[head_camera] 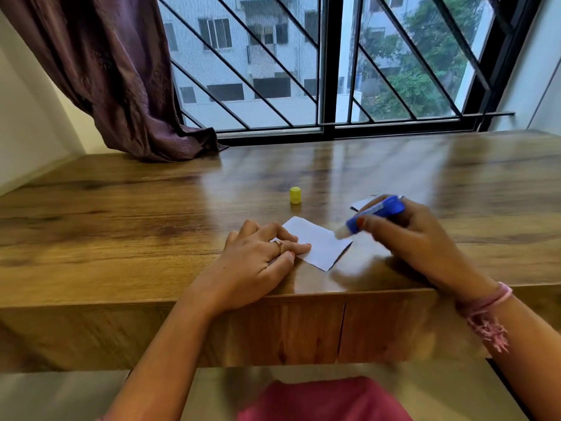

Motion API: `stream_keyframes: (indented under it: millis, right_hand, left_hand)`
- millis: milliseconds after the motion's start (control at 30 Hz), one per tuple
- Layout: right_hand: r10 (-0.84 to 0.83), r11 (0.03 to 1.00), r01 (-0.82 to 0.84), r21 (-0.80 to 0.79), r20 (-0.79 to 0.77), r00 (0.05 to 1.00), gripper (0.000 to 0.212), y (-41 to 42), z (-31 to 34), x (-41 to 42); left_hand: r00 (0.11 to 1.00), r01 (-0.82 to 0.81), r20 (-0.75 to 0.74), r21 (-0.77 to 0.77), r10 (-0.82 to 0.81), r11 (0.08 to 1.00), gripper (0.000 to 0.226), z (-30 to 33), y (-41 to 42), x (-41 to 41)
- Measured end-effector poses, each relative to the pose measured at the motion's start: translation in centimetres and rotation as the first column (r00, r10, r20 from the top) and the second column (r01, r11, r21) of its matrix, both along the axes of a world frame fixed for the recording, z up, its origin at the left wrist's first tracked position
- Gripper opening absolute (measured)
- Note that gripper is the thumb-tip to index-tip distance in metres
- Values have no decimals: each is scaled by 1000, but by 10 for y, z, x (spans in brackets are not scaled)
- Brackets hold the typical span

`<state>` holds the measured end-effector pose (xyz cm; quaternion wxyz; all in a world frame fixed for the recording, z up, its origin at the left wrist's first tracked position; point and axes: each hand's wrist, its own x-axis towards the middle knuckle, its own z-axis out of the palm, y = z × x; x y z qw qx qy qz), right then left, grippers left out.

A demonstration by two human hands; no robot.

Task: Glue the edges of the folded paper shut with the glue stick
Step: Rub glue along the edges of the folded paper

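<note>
A small white folded paper (321, 243) lies on the wooden table (121, 214) near its front edge. My left hand (258, 262) rests flat on the paper's left part, fingers straight, pressing it down. My right hand (416, 238) grips a blue glue stick (375, 215), tilted down to the left. Its uncapped white tip is at the paper's right edge, slightly blurred. The glue stick's yellow cap (295, 195) stands upright on the table behind the paper.
Another piece of white paper (362, 203) lies behind my right hand, partly hidden. A purple curtain (121, 80) hangs at the back left onto the table. A barred window (328, 65) runs along the table's far edge.
</note>
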<state>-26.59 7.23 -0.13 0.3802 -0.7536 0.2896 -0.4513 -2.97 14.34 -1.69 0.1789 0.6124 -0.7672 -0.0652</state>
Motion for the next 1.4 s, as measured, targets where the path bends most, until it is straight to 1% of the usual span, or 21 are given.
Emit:
stream_keyframes:
  millis: [33,100,167,267,467,633,733,833,933,1067,1200,1267,1333,1400]
  right_hand:
    - [-31,997,23,78,103,994,17,-3,0,-2]
    - [-121,978,82,193,201,972,30,-8,-2,-5]
    - [-173,960,115,253,222,960,41,-12,-4,-6]
    - [-184,950,114,291,226,957,40,-13,-4,-4]
    - [-191,944,119,307,218,957,26,-12,-4,-4]
    - [-205,938,128,322,217,954,21,-9,-2,-3]
    - [-199,937,121,328,216,956,21,-9,-2,-4]
    - [-195,937,115,330,221,955,23,-9,-3,-5]
    - [-209,935,127,331,225,952,24,-12,-4,-4]
    - [-212,934,125,334,240,947,28,-15,-6,-5]
    - [-234,934,147,326,245,941,31,-18,-8,-5]
    - [-245,935,163,316,241,939,24,-18,-9,-5]
    - [-249,940,180,291,223,943,12,-18,-9,-5]
    - [-250,945,197,262,186,950,10,-17,-10,-5]
  left_hand:
    - [1000,-1,0,2,1,1000,48,0,0,0]
    - [1000,-1,11,2,1,1000,49,1,0,0]
    - [1000,1,29,-1,-1,1000,49,1,0,-1]
    - [999,0,41,1,0,1000,51,1,-1,-2]
    - [991,8,131,4,-8,1000,56,3,-9,-10]
    - [997,-12,82,-45,16,999,52,17,-19,7]
    - [997,75,19,50,-76,996,41,26,-24,19]
    - [988,151,-9,136,-152,979,39,29,-26,22]
    - [981,192,-15,149,-191,970,38,28,-28,21]
    - [979,205,-12,112,-205,972,42,28,-24,17]
    - [976,192,85,103,-201,976,47,28,-18,4]
    - [973,178,126,111,-192,978,57,28,-15,-3]
    - [973,165,143,109,-180,980,64,29,-14,-8]
    - [973,162,152,85,-173,983,65,28,-16,-12]
